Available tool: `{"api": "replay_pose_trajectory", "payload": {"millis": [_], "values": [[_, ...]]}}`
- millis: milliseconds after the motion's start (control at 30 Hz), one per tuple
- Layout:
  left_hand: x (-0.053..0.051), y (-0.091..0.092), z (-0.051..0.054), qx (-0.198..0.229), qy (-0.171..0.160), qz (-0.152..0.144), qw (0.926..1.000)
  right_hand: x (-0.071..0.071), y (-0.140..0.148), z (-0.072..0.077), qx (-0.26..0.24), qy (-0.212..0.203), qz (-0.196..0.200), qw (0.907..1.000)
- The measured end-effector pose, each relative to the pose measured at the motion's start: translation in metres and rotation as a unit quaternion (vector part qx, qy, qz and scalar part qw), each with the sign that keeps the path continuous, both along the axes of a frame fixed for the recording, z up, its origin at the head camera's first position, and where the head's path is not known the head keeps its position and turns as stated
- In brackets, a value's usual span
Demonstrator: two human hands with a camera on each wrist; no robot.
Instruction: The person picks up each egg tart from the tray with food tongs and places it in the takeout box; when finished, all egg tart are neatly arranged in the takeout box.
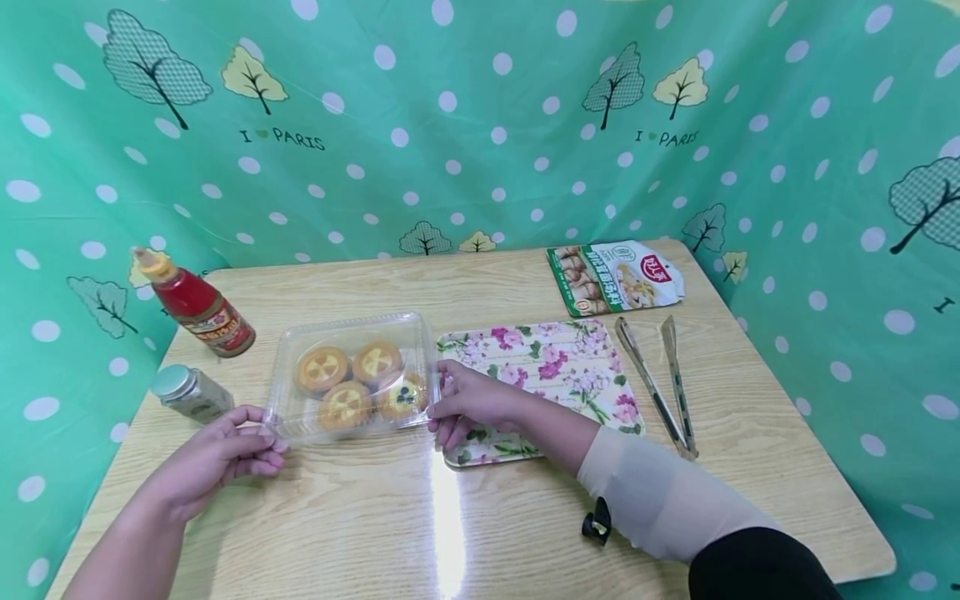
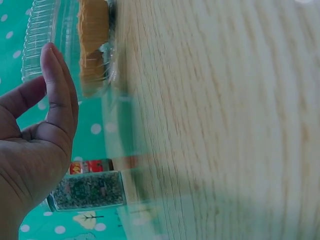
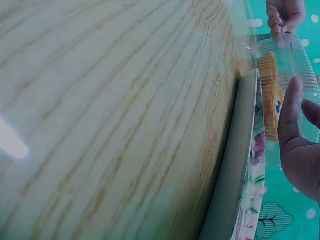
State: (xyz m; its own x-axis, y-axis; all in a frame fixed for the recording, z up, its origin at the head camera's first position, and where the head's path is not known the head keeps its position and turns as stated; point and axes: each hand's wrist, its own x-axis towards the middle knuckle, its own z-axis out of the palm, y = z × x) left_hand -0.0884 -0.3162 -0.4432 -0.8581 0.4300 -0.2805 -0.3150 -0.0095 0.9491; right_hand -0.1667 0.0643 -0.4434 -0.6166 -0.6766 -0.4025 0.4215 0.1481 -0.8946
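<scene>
A clear plastic clamshell box (image 1: 285,404) holds several round golden egg tarts (image 1: 348,406), one with dark spots on top. My left hand (image 1: 221,458) pinches the box at its near left corner, and my right hand (image 1: 480,404) grips the right side. The lid is down. In the left wrist view, the left thumb and fingers meet the ribbed wall of the box (image 2: 37,40). From the right wrist view, the box stands beside the flowered tray (image 3: 256,150), over whose left edge the right hand reaches.
A red-sauce squeeze bottle (image 1: 202,308) and a seasoning jar (image 1: 192,393) stand at the left. Right of the floral tray (image 1: 555,367) lie metal tongs (image 1: 660,387). A food packet (image 1: 615,277) lies at the back right. A green dotted curtain (image 1: 480,108) borders the table.
</scene>
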Motion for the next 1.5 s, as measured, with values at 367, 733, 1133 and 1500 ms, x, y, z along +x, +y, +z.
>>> {"api": "replay_pose_trajectory", "payload": {"millis": [367,733,1133,1500], "values": [[-0.0016,-0.0009,-0.0003,0.013,-0.007,-0.008,0.9999,-0.0003,-0.0004,-0.0008,0.003,-0.003,0.003,1.0000],[-0.0016,0.0011,0.0004,0.001,-0.015,0.016,0.9998,-0.0004,-0.0007,-0.0004,-0.005,-0.010,0.000,0.9999],[-0.0018,0.0018,-0.0002,-0.013,-0.013,0.018,0.9997,-0.0025,-0.0024,-0.0029,-0.016,-0.027,-0.015,0.9994],[-0.0019,0.0011,0.0008,0.000,-0.018,0.018,0.9997,-0.0027,-0.0035,-0.0031,-0.022,-0.034,-0.029,0.9987]]}}
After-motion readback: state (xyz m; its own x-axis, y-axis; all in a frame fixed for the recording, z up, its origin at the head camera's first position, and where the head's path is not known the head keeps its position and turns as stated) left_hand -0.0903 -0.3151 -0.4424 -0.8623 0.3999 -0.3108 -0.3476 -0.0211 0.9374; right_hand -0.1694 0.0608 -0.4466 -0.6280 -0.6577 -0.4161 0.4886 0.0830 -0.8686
